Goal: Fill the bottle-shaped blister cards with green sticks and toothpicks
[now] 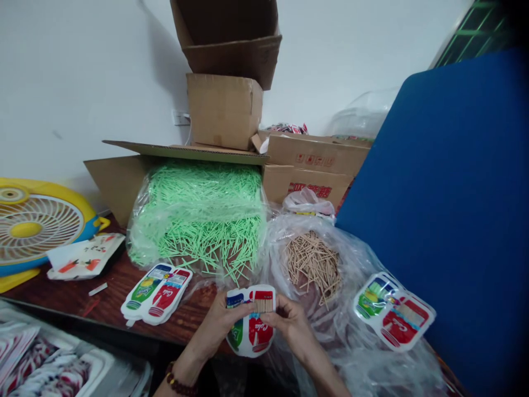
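Just in front of me is a bottle-shaped plastic pack (261, 325) with a green half and a red half marked "Cola". A row of short brown sticks (264, 305) lies across the top of its red half. My left hand (225, 314) grips the pack's left side, its thumb laid over the front. On the right edge, the thumb and fingers of my right hand (289, 318) close on the pack beside the sticks. Loose brown sticks (312, 262) fill an open clear bag just beyond my right hand. Thin green sticks (206, 220) spill from a large bag ahead.
Similar packs lie at left (157, 295) and right (394, 311). A yellow fan (41, 220) and a paper packet (88, 256) stand at the left. Cardboard boxes (225, 110) are stacked behind. A blue panel (450, 209) borders the right; a white crate (95, 358) sits lower left.
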{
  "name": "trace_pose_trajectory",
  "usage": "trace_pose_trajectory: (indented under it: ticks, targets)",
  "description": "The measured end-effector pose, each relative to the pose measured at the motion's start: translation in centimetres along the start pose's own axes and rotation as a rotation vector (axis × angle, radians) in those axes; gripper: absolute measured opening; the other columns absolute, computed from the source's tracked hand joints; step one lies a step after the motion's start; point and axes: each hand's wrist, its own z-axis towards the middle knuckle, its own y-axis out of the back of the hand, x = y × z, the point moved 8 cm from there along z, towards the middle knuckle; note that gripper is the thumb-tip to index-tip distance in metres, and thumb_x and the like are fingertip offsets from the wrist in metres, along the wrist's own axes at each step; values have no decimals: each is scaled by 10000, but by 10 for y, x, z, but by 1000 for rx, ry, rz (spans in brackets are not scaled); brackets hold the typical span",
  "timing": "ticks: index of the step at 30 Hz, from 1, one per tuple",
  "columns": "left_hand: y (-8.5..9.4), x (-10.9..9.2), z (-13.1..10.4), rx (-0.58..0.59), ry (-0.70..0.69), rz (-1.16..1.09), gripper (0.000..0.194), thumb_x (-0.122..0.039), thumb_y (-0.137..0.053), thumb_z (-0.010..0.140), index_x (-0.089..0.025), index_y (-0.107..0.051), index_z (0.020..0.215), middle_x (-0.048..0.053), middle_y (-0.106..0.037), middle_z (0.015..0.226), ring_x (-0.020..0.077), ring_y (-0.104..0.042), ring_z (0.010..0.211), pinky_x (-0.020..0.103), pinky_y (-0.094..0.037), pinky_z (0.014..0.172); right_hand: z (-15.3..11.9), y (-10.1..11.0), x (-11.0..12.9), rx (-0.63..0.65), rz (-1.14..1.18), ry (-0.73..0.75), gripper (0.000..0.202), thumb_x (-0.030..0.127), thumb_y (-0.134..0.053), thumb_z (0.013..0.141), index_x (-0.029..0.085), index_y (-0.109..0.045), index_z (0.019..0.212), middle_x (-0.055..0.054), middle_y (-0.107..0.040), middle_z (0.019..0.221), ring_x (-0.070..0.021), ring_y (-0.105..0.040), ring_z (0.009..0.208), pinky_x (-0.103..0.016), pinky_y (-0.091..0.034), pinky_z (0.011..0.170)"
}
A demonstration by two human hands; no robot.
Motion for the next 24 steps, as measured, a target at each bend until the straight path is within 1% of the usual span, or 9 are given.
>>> trace_pose_trajectory:
  ticks: [6, 9, 13, 15, 16, 18, 20, 22, 24]
  targets:
    - [-14, -3, 1, 34, -14, 91, 209, -308, -751, 720, -116, -714, 793, 24, -705, 694, 180, -634, 643, 239, -488, 618, -5, -5, 11, 131, 104, -33, 413, 296, -804, 644, 195, -671, 1022, -15, -733, 873, -178, -666, 776, -301, -505, 745]
    - [-19, -3, 6, -21, -87, 180, 172, -298, -755, 711, -153, -686, 773, -20, -663, 674, 159, -607, 646, 207, -465, 606, -9, 5, 15, 48, 30, -34, 310, 324, -783, 666, 186, -705, 932, -10, -734, 797, -171, -663, 707, -288, -510, 699]
    - [-18, 13, 15, -52, -96, 248, 220, -323, -761, 695, -186, -686, 849, -2, -683, 752, 178, -617, 692, 229, -499, 635, -24, 39, 33, -148, -163, 40, 243, 374, -732, 724, 219, -720, 911, -8, -740, 818, -214, -668, 731, -337, -530, 686]
    - [-11, 18, 19, -73, -124, 263, 306, -324, -771, 674, -203, -696, 945, 23, -700, 854, 198, -633, 774, 253, -516, 702, -38, 66, 50, -242, -286, 78, 221, 393, -702, 753, 228, -722, 898, -22, -736, 813, -243, -666, 737, -366, -538, 667]
    - [-7, 19, 20, -77, -137, 279, 334, -330, -769, 671, -206, -700, 973, 20, -690, 817, 198, -632, 761, 254, -516, 693, -47, 84, 61, -298, -348, 104, 211, 396, -692, 761, 229, -723, 886, -32, -734, 805, -252, -664, 732, -371, -540, 654]
    - [3, 18, 20, -88, -143, 271, 343, -362, -745, 688, -209, -704, 992, 3, -662, 740, 186, -630, 704, 258, -521, 667, -68, 124, 87, -442, -489, 177, 176, 379, -695, 761, 230, -726, 848, -51, -736, 826, -257, -664, 770, -364, -538, 699]
    - [11, 14, 18, -100, -135, 280, 335, -394, -722, 701, -201, -708, 975, -2, -659, 703, 171, -622, 635, 256, -518, 634, -90, 173, 108, -630, -553, 233, 200, 385, -725, 719, 215, -734, 823, -49, -745, 835, -257, -671, 781, -365, -536, 724]
    - [22, 8, 14, -139, -136, 321, 332, -416, -711, 702, -196, -710, 950, -9, -660, 656, 164, -611, 586, 250, -506, 604, -108, 223, 116, -812, -500, 252, 285, 389, -755, 664, 190, -729, 866, -59, -749, 886, -257, -681, 820, -374, -539, 762]
    - [36, 3, 9, -193, -136, 385, 337, -433, -704, 698, -198, -710, 940, -20, -648, 592, 171, -606, 565, 248, -493, 576, -120, 263, 116, -969, -443, 279, 389, 417, -758, 630, 177, -709, 933, -68, -747, 881, -243, -689, 751, -367, -549, 699]
